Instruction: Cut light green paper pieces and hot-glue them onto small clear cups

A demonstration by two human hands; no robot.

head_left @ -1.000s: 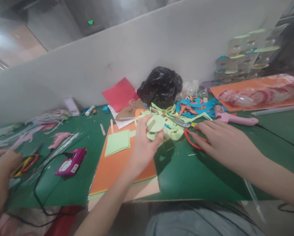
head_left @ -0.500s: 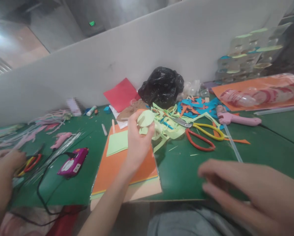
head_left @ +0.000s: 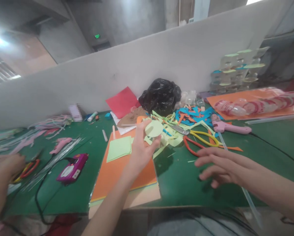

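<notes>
My left hand (head_left: 143, 144) is closed around a round disc of pale green paper (head_left: 154, 128), its flat face up. What lies under the disc is hard to make out. Below the hand, a stack of pale green paper squares (head_left: 118, 149) rests on orange sheets (head_left: 112, 178). My right hand (head_left: 223, 167) hovers over the table's front right, fingers apart and holding nothing. Just beyond it lie scissors (head_left: 201, 139) with one red and one yellow handle, blades toward the paper scraps. A pink glue gun (head_left: 235, 128) with a clear glue stick lies farther back.
Pale green scraps (head_left: 175, 140), blue and orange scraps (head_left: 196, 114) and a black plastic bag (head_left: 160, 95) lie toward the grey partition (head_left: 88, 78). At left are a purple power box (head_left: 73, 167), another pink glue gun (head_left: 60, 144) and another person's hand (head_left: 8, 165) by scissors.
My right hand has moved forward toward the scissors, its fingers spreading. My left hand still holds the green disc. The camera view has shifted slightly.
</notes>
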